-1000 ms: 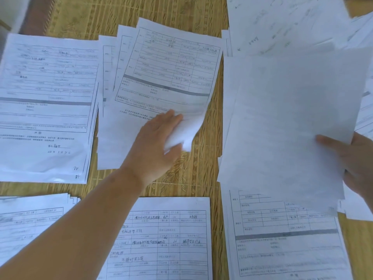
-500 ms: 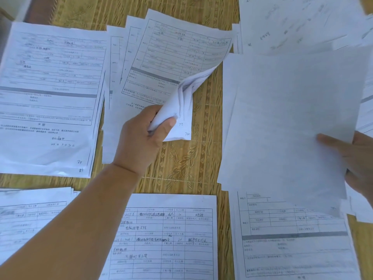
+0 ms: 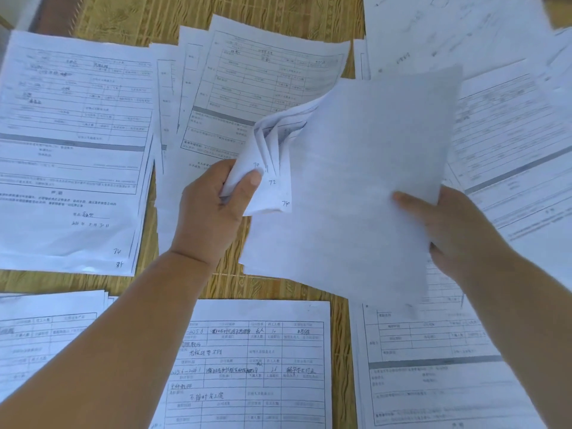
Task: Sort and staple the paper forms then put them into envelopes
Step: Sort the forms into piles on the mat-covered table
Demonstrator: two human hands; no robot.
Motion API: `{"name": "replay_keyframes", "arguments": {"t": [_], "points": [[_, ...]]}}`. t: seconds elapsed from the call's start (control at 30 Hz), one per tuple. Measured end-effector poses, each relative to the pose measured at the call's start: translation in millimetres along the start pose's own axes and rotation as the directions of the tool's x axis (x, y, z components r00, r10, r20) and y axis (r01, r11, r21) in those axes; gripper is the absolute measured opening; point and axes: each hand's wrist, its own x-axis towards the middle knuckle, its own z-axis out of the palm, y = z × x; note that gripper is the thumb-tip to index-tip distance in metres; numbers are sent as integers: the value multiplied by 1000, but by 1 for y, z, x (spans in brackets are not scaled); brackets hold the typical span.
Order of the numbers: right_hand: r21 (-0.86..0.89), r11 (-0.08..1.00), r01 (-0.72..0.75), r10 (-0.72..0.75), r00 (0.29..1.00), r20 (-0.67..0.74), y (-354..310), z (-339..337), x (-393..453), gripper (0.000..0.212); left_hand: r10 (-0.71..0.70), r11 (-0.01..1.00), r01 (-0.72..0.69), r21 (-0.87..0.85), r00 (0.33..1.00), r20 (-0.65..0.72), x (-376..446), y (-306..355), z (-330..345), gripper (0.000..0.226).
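White printed forms lie in several piles on a woven mat. My left hand [image 3: 216,205] grips the lifted lower-right corners of several sheets of the middle pile [image 3: 247,88]; the corners fan out and show handwritten numbers 70, 72, 74. My right hand [image 3: 448,233] holds a loose sheet [image 3: 365,181] by its right edge, blank side up, tilted over the gap between the piles. Its left edge sits right beside the lifted corners and covers part of the middle pile.
More form piles lie at the far left [image 3: 74,144], lower left [image 3: 46,335], lower middle [image 3: 253,360], lower right [image 3: 433,366] and upper right [image 3: 501,113]. Strips of bare mat [image 3: 263,13] show between them.
My left hand has curled round the middle pile's corner and lifted it higher, fanning several sheets. My right hand has brought the loose sheet leftward up against those corners.
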Motion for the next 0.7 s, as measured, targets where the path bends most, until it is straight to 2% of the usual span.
{"name": "replay_keyframes", "arguments": {"t": [0.07,0.23,0.37,0.57,0.7], "points": [[24,1000,0,-1,1000,9,-2,14,3,11,16,1000,-15,17,1000,-2,0,0,1,33],[36,999,-2,2,1000,15,-10,19,8,19,48,997,-48,57,999,-1,-5,1,3,17],[35,999,-2,2,1000,6,-9,16,6,20,72,996,-72,49,997,-9,-6,0,6,25],[-18,1000,-3,2,999,-48,-7,15,8,9,21,999,-20,28,1000,-20,-8,5,7,30],[-83,996,-16,7,995,-104,-6,13,11,6,-67,996,67,-56,998,6,-5,9,5,33]]}}
